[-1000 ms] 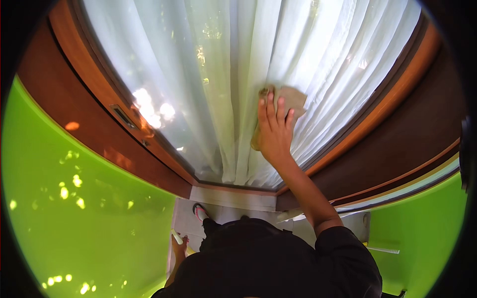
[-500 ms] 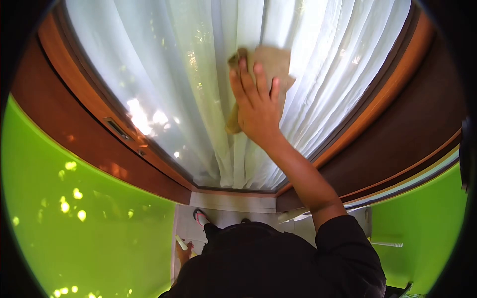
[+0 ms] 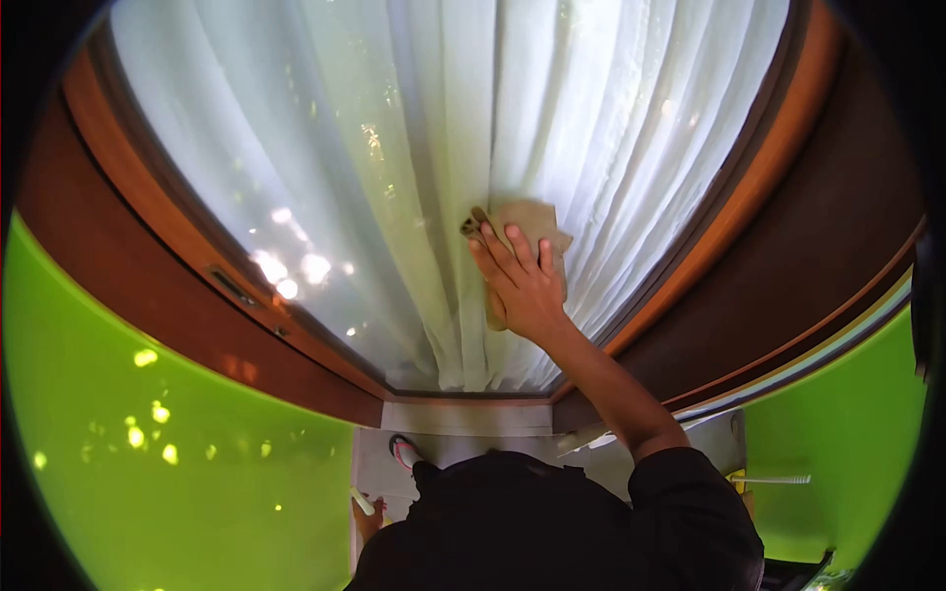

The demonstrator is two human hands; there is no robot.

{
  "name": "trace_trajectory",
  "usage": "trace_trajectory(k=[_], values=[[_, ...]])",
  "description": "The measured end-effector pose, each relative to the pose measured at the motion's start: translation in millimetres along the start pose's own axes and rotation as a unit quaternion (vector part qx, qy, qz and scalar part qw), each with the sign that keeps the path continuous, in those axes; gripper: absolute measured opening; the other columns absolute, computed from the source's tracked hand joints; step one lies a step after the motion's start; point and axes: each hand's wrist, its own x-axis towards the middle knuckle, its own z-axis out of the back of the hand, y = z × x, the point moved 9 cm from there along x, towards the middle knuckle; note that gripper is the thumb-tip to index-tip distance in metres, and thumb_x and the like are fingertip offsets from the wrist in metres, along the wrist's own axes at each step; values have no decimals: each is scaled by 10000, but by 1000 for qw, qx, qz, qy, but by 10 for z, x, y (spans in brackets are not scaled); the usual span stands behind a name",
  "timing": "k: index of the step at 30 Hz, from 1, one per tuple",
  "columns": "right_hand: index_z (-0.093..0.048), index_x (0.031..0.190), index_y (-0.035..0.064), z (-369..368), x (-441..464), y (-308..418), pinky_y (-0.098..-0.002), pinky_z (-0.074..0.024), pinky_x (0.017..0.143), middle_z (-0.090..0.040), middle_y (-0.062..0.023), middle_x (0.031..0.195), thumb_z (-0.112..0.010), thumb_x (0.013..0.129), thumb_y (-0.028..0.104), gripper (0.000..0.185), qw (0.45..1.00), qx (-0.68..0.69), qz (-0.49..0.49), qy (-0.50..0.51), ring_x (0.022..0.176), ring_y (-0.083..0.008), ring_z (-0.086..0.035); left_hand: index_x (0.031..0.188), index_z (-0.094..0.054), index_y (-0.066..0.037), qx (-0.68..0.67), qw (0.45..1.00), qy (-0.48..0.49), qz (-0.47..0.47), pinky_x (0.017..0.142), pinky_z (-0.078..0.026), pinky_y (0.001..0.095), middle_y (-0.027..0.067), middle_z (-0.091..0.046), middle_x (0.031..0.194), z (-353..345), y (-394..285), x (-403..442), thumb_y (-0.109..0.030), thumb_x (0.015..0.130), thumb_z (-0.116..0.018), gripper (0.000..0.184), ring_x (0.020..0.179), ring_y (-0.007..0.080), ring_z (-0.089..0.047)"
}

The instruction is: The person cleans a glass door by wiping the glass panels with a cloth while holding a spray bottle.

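From here I see the right hand (image 3: 532, 297) laid flat on the tan cloth (image 3: 533, 219), pressing it to the glass (image 3: 330, 187). Its fingers (image 3: 503, 254) are straight and a little parted, not gripped shut; the cloth shows beyond their tips and on both sides, with a dark bunched fold by the tips. The white curtain (image 3: 429, 89) hangs behind the glass all around them. Well to the right of those fingers curves the wood frame (image 3: 764, 163); well to the left is a latch (image 3: 233, 286). Low down, the left hand (image 3: 371, 522) has its fingers curled round a pale handle (image 3: 363, 501), near the green wall (image 3: 227, 463).
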Motion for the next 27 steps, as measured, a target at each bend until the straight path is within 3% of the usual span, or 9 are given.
trace_trajectory(k=[3, 5, 7, 10, 13, 16, 19, 27], values=[[-494, 1453, 212, 276, 472, -236, -512, -111, 1204, -373, 21, 1570, -557, 824, 102, 641, 999, 6, -45, 14, 1476, -256, -270, 1103, -400, -31, 13, 1000, 5, -10, 570, -534, 329, 129, -630, 695, 1, 16, -27, 41, 831, -684, 400, 597, 219, -668], [-438, 1490, 208, 597, 829, -467, -549, -203, 1168, -330, 9, 1593, -591, 790, 84, 727, 994, 70, -80, -13, 1474, -269, -264, 1105, -395, -35, 30, 999, 14, 35, 562, -533, 328, 129, -630, 695, 2, 6, -17, 49, 829, -679, 405, 593, 222, -668], [-368, 1525, 165, 844, 1103, -666, -654, -203, 1122, -328, -110, 1589, -603, 762, 50, 806, 995, 46, -57, -71, 1455, -402, -271, 1106, -391, -38, 39, 998, 15, 53, 562, -534, 329, 129, -629, 694, 11, -12, 6, 52, 829, -677, 408, 593, 224, -669], [-332, 1539, 119, 1231, 1271, -1055, -624, -151, 1152, -318, -138, 1590, -569, 819, 63, 760, 986, 16, -58, -154, 1468, -411, -246, 1111, -386, -40, 34, 998, 15, 41, 572, -539, 335, 131, -630, 696, 19, -118, 36, 50, 833, -675, 411, 599, 225, -672], [-332, 1498, -20, 1504, 1172, -1428, -578, -194, 1162, -352, -231, 1545, -483, 885, 85, 640, 971, -91, -98, -196, 1447, -419, -284, 1121, -385, -38, 24, 999, 20, 28, 586, -544, 342, 134, -634, 704, 34, -188, 74, 44, 839, -675, 413, 605, 229, -673], [-276, 1543, 27, 1437, 890, -1558, -589, -94, 1174, -316, -196, 1577, -502, 904, 129, 686, 958, -35, -138, -248, 1473, -439, -216, 1131, -390, -35, 35, 999, 23, 30, 598, -546, 345, 138, -639, 711, 11, -231, 131, 38, 843, -675, 412, 613, 234, -674], [-213, 1530, -61, 1217, 512, -1562, -573, -76, 1178, -280, -260, 1569, -439, 960, 213, 672, 954, -53, -179, -233, 1467, -482, -181, 1139, -397, -32, 57, 997, 37, 30, 606, -546, 342, 141, -642, 718, -33, -285, 233, 34, 845, -677, 412, 619, 235, -674], [-140, 1521, -103, 475, -711, -1466, -606, -88, 1166, -176, -367, 1550, -442, 968, 256, 726, 955, -36, -262, -132, 1444, -556, -126, 1139, -404, -38, 36, 996, 76, 8, 591, -535, 330, 126, -635, 707, -248, -482, 512, 36, 847, -666, 399, 611, 219, -663]])
